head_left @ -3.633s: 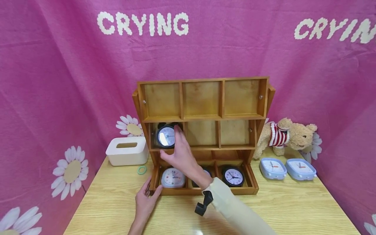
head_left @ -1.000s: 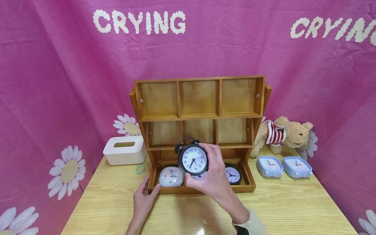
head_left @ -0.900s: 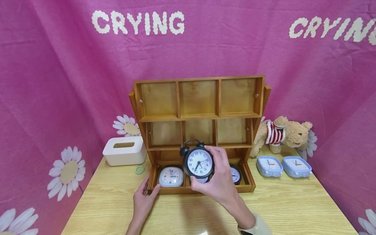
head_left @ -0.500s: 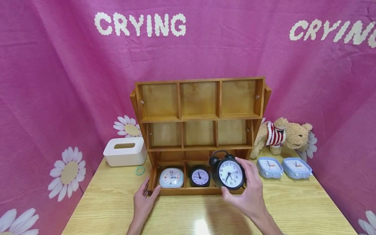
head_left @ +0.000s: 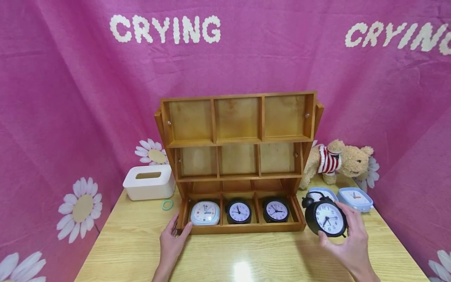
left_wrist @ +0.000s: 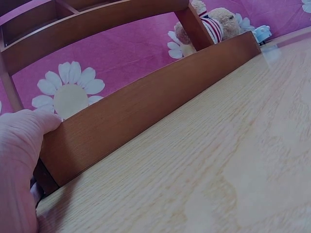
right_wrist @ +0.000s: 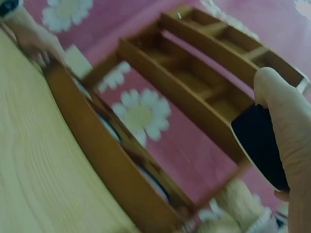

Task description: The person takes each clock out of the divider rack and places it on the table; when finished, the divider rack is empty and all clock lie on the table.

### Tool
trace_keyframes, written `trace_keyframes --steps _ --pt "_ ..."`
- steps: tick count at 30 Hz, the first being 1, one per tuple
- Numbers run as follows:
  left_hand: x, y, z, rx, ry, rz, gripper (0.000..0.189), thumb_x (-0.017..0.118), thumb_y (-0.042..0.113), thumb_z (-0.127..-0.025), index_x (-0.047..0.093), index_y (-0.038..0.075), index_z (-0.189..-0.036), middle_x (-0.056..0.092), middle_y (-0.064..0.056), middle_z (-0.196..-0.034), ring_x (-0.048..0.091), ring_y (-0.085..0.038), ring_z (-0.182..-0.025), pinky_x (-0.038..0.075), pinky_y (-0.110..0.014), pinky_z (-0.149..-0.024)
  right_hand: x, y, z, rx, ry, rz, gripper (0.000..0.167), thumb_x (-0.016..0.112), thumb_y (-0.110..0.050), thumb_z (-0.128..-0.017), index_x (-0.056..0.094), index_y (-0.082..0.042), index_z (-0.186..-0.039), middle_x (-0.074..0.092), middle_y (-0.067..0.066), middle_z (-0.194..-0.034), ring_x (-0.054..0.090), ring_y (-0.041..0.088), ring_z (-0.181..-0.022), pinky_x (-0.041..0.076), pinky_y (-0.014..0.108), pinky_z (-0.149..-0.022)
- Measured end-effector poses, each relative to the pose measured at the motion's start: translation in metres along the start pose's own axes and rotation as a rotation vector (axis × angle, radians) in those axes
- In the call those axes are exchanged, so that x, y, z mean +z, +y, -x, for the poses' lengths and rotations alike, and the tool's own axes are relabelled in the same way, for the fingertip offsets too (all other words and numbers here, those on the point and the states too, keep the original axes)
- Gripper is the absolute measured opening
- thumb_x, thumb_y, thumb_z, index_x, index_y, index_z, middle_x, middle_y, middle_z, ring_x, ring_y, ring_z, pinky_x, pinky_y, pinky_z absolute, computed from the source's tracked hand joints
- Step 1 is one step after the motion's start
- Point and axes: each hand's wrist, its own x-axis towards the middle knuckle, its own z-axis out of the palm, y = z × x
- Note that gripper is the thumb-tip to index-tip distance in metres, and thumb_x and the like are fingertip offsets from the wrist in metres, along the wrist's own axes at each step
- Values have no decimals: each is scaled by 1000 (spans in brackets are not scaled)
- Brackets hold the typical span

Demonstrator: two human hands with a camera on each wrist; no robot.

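At lower left of centre, the left hand (head_left: 172, 237) grips the shelf (head_left: 243, 228) by its corner. At lower right, the black clock (head_left: 328, 219) is pinched in the right hand (head_left: 352, 247), outside the shelf: judged a transfer step, next calling for clearance from the blue clocks (head_left: 356, 199).

Glare on table (head_left: 225, 254); right wrist view dim, seemingly motion-blurred.

The bell clock (head_left: 330, 219) is black with a white face; the shelf (head_left: 243, 228) is brown; the cloth (head_left: 267, 58) is pink with white flowers (head_left: 82, 209), yellow in the middle; the bear (head_left: 354, 162) is tan, its shirt (head_left: 329, 159) striped red and white; the box (head_left: 149, 190) is white and the ring (head_left: 163, 205) green.
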Motion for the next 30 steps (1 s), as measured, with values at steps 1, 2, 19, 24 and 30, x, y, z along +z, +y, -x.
trace_keyframes --steps 1,2,19,24,30 --pt "-1 -1 0 5 4 2 66 83 15 -90 55 -5 -146 59 -30 -142 55 -42 -135 41 -52 -114 -5 6 2 -5 9 13 91 83 -7 -50 59 12 -135 58 12 -128 49 3 -121 39 8 -100" --pt "-1 -1 0 8 5 5 66 84 15 -90 55 -5 -146 59 -30 -142 55 -41 -135 41 -50 -114 -10 12 4 -9 21 26 90 83 -9 -50 60 13 -135 59 9 -128 49 2 -122 38 8 -101" --pt "-2 -2 -5 30 17 12 67 84 15 -89 56 -4 -147 59 -28 -142 55 -39 -135 41 -50 -113 -77 112 42 204 63 273 85 81 -6 -51 61 10 -133 43 -33 -126 35 -21 -120 24 1 -99" --pt "0 -1 -4 29 3 10 67 84 16 -90 55 -5 -147 57 -30 -144 53 -42 -137 41 -52 -114 -90 131 55 398 12 421 83 84 -10 -58 60 5 -135 61 11 -125 44 -2 -117 27 10 -90" --pt "-2 -3 -1 15 -6 3 67 84 18 -90 56 -2 -148 57 -27 -146 53 -39 -137 41 -49 -115 -99 142 66 488 -60 491 80 81 -15 -64 56 8 -136 53 36 -130 45 47 -120 30 21 -93"
